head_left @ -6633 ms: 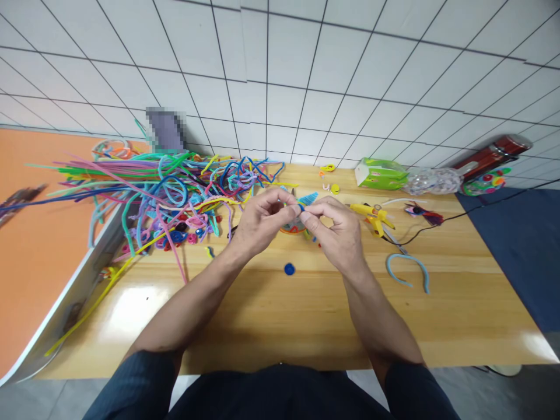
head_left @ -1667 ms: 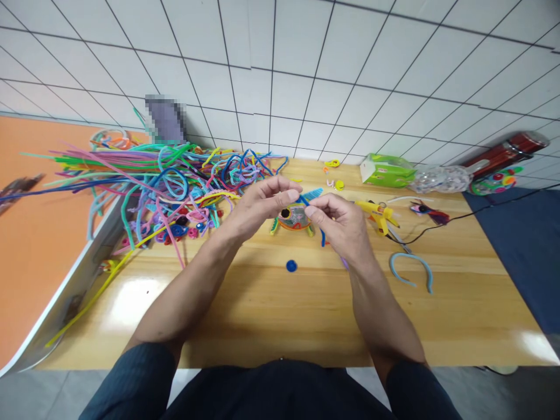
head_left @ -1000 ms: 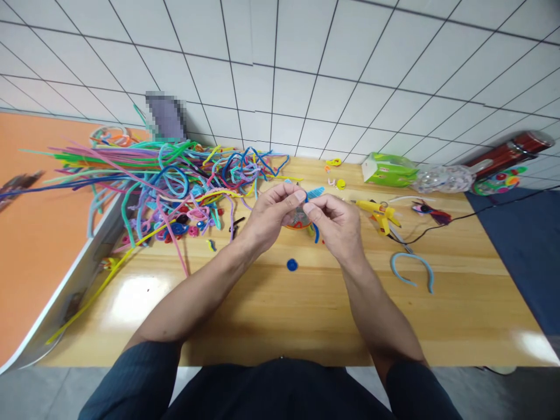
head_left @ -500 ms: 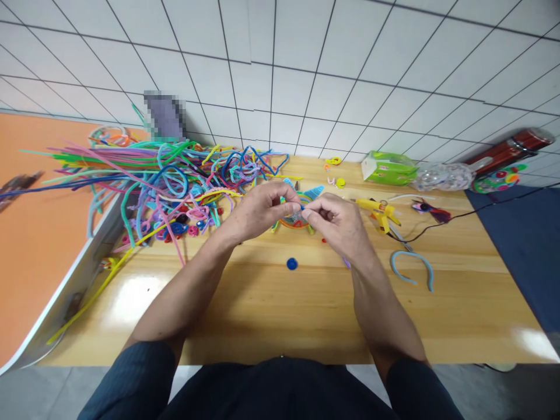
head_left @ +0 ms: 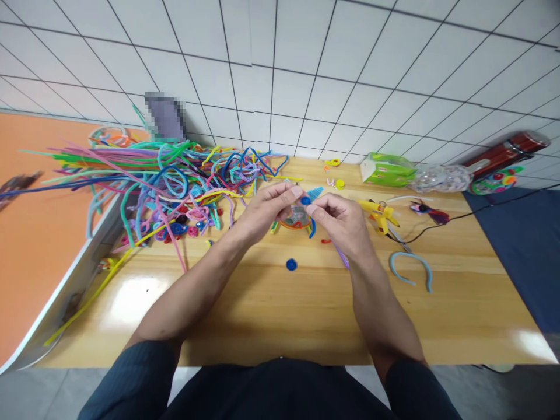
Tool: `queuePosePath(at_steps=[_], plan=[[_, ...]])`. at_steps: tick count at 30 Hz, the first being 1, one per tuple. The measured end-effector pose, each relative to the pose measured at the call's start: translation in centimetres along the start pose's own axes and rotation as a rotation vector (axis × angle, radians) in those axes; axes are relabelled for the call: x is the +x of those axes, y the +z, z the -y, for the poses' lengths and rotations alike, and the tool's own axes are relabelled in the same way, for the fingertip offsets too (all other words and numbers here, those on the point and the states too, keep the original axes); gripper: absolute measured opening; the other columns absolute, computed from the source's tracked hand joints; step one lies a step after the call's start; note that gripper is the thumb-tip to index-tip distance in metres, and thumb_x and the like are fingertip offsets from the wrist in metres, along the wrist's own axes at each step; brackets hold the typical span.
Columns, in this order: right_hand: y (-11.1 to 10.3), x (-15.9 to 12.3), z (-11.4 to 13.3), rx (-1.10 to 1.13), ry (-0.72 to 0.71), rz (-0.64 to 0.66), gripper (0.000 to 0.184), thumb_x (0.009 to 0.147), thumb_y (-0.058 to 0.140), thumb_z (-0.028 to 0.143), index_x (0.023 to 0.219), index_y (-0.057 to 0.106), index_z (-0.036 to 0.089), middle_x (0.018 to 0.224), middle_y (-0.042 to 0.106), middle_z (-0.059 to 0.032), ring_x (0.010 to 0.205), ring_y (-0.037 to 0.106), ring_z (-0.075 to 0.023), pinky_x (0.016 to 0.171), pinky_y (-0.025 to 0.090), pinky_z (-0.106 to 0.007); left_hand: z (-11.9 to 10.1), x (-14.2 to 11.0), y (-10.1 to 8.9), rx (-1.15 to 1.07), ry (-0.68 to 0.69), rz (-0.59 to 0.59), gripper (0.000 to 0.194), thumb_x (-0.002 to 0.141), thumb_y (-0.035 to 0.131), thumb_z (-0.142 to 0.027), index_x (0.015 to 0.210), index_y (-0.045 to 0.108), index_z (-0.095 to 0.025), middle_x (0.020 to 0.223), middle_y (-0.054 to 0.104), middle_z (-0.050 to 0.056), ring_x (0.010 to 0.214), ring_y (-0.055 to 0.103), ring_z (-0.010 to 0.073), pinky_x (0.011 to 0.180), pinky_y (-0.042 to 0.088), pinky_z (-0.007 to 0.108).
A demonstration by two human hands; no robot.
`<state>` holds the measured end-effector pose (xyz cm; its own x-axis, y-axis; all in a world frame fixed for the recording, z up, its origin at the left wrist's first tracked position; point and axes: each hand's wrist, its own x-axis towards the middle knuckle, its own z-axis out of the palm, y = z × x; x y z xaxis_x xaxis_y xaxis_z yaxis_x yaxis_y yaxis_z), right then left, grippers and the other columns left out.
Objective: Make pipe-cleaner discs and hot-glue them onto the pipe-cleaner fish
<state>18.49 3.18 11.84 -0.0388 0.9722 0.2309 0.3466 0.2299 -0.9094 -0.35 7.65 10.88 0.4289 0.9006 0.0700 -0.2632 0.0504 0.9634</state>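
Between both hands is a small blue pipe-cleaner coil (head_left: 305, 200), wound flat, with a blue tail hanging below it. My right hand (head_left: 343, 224) pinches its right edge between thumb and fingers. Close against its left side, my left hand (head_left: 273, 207) has thumb and forefinger pressed together, apparently on the coil too; the exact contact is hidden. Behind and below the fingers stands a round clear craft piece (head_left: 296, 219) with an orange rim, yellow legs and light-blue fins, partly covered by the hands. A second blue coil (head_left: 291, 265) lies flat on the table nearer to me.
A big heap of coloured pipe cleaners (head_left: 170, 169) fills the left side. To the right lie a yellow glue gun (head_left: 380, 216) with a black cord, a bent light-blue pipe cleaner (head_left: 411, 256) and a green tissue pack (head_left: 387, 170). A red flask (head_left: 507, 154) leans at the wall.
The blue coil has turned up into view between the fingertips, and its tail now hangs down. My hands have shifted slightly apart. The second blue coil stays put.
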Motion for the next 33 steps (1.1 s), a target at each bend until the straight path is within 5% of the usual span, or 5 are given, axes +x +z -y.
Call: queuePosePath(at_steps=[4,9,15,24,33], plan=[[-0.4,0.1,0.6,-0.070,-0.015,0.114,0.020,0.091,0.070,0.027,0.072,0.070,0.022,0.068,0.067,0.0030,0.064,0.054,-0.0126,0.063,0.041,-0.030,-1.8,0.0,-1.9,0.281,0.102,0.116,0.038,0.085,0.090,-0.053,0.088,0.077,-0.017,0.080,0.069,0.002,0.069,0.056,0.0135,0.064,0.041,0.027],[-0.2,-0.1,1.0,-0.116,-0.040,0.123,0.020,0.092,0.069,0.026,0.073,0.071,0.022,0.069,0.065,0.0029,0.065,0.053,-0.0122,0.063,0.038,-0.030,-1.6,-0.2,-2.4,0.472,0.161,0.159,0.024,0.090,0.084,-0.039,0.080,0.077,-0.019,0.073,0.065,0.001,0.068,0.053,0.0142,0.062,0.037,0.027],[0.1,0.0,0.1,0.047,0.024,0.093,0.022,0.094,0.071,0.035,0.077,0.069,0.022,0.069,0.061,0.0043,0.064,0.049,-0.0122,0.063,0.039,-0.030,-1.1,-0.1,-1.5,0.257,0.118,0.054,0.043,0.085,0.090,-0.056,0.084,0.073,-0.017,0.076,0.067,0.001,0.068,0.055,0.0135,0.064,0.042,0.027],[0.7,0.4,0.0,0.111,0.055,0.011,0.024,0.091,0.071,0.039,0.073,0.066,0.023,0.065,0.054,0.0046,0.062,0.044,-0.0123,0.061,0.035,-0.030,0.6,-0.1,1.2,-0.201,-0.066,-0.056,0.054,0.076,0.094,-0.064,0.082,0.065,-0.019,0.058,0.047,-0.007,0.048,0.032,0.0061,0.048,0.025,0.024],[-0.2,0.1,0.8,-0.008,0.073,0.193,0.020,0.089,0.069,0.031,0.071,0.066,0.022,0.062,0.054,0.0055,0.057,0.041,-0.0104,0.056,0.030,-0.030,-2.0,-0.1,-2.8,0.430,0.177,0.166,0.025,0.093,0.083,-0.041,0.093,0.078,-0.017,0.087,0.073,0.004,0.079,0.062,0.0160,0.071,0.047,0.027]])
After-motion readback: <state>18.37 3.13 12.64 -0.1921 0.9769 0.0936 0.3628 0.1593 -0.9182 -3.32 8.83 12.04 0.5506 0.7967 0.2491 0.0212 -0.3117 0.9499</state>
